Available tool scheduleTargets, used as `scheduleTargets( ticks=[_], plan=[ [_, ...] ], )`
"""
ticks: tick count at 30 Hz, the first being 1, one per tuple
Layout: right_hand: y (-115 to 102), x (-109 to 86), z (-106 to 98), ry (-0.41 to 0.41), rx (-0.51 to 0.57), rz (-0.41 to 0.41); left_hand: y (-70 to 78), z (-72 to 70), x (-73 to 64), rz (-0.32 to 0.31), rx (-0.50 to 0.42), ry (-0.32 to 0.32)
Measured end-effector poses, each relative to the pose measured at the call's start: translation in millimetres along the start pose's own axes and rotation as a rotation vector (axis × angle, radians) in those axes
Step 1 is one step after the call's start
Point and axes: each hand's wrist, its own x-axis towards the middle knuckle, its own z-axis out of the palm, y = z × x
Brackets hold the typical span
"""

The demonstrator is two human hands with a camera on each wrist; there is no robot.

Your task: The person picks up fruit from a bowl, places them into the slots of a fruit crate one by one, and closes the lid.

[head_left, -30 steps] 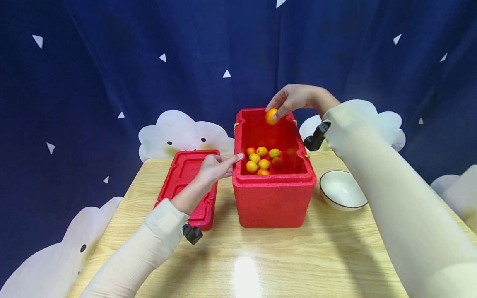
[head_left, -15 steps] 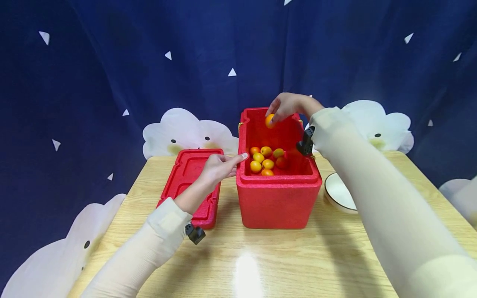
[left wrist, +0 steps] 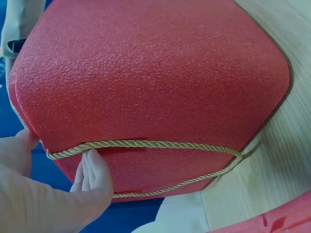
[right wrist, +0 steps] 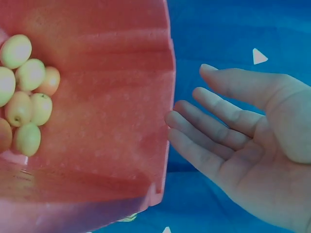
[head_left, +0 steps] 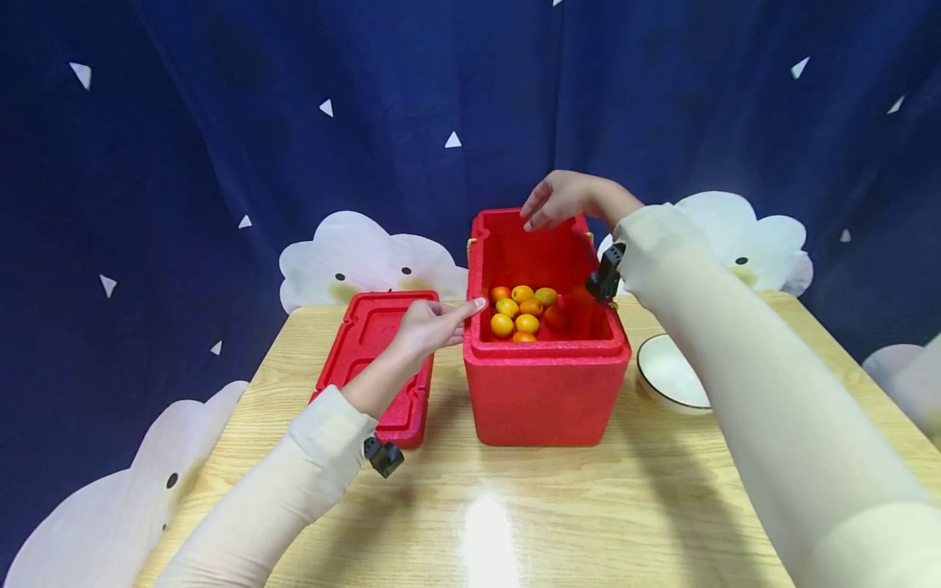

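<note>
A red foam box (head_left: 544, 400) stands open on the table, with several small yellow and orange fruits (head_left: 526, 324) at its bottom. At its left rim my left hand (head_left: 430, 329) grips the wall, thumb on the edge and fingers outside. In the left wrist view those fingers press on the outer wall beside a gold cord (left wrist: 160, 144). My right hand (head_left: 560, 202) is over the box's far end, palm bare and fingers loosely bent. The right wrist view shows its fingertips close to the box edge, with the fruits (right wrist: 30, 109) farther inside.
The red lid (head_left: 375, 335) lies on the wooden table (head_left: 441, 514), left of the box. A white bowl (head_left: 671, 376) with a dark rim stands to the right, partly behind my right sleeve. A blue curtain (head_left: 367, 65) hangs behind.
My right hand has lowered an orange fruit over the box and let it go; it now lies among the others, and the hand has risen slightly. My left hand keeps its grip on the rim.
</note>
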Motion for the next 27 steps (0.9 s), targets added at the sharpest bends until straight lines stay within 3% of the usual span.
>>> scheduleTargets(
  ticks=[8, 14, 20, 23, 27],
  plan=[
    [-7.7, -6.8, 3.5, 0.004, -0.038, -0.080, 1.3, -3.9, -1.2, -0.023, 0.105, 0.000],
    [-10.8, -14.9, 11.3, 0.023, -0.023, -0.134, 0.7, -6.3, -1.4, -0.010, 0.125, -0.014],
    [-27.3, -21.6, 21.8, 0.030, -0.029, -0.216, -4.8, -12.9, 2.6, 0.032, 0.139, -0.005],
    [-38.4, -25.8, 26.5, 0.007, -0.001, -0.250, -12.4, -20.7, 6.1, 0.082, 0.155, 0.034],
    [-55.2, -26.7, 31.7, -0.043, 0.086, -0.270, -25.8, -39.4, 12.8, 0.145, 0.246, 0.127]
  ],
)
